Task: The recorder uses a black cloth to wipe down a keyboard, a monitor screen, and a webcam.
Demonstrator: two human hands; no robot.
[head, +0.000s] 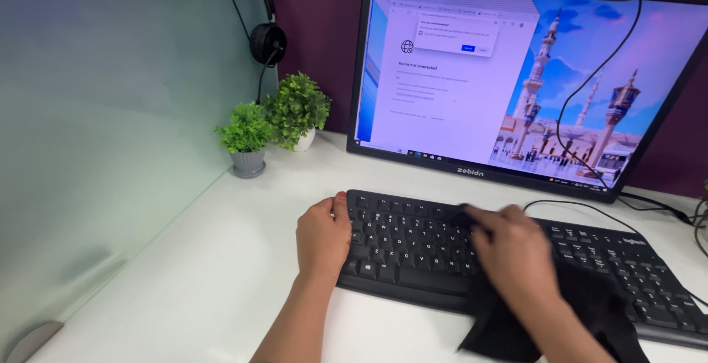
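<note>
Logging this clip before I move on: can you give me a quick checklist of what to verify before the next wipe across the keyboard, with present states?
1. Left hand steadies the black plastic keyboard at its left edge: ok.
2. Right hand presses the black cloth onto the keys: ok.
3. Keyboard lies flat on the white desk: ok.
4. Two small green potted plants stand apart from the hands: ok.
5. Black cables stay off the wiping path: cannot tell.

Head view over a desk
The camera looks down and forward from close above the desk, its near edge cropped, facing the monitor at the far edge.
</note>
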